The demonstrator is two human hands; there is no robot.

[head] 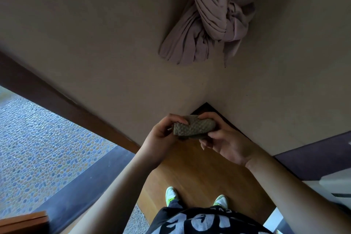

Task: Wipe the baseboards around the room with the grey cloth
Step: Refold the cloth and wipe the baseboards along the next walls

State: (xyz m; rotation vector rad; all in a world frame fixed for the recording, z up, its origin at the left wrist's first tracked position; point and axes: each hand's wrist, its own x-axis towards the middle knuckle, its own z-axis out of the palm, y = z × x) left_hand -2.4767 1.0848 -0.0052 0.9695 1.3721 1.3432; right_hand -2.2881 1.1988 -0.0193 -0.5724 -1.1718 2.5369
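A folded grey cloth (193, 127) with a waffle texture is held between both hands, in front of a room corner. My left hand (164, 136) grips its left end with curled fingers. My right hand (222, 138) pinches its right end, thumb on top. A dark brown baseboard (232, 123) runs along the foot of the beige walls and meets in the corner just behind the cloth; the hands hide part of it.
A knotted mauve curtain (210, 19) hangs against the wall above. Wooden floor (199, 176) lies underfoot, with my two shoes (171, 195) on it. A dark door frame (57, 99) and a pebble-tiled floor (38, 138) lie to the left. White furniture (334, 188) stands at right.
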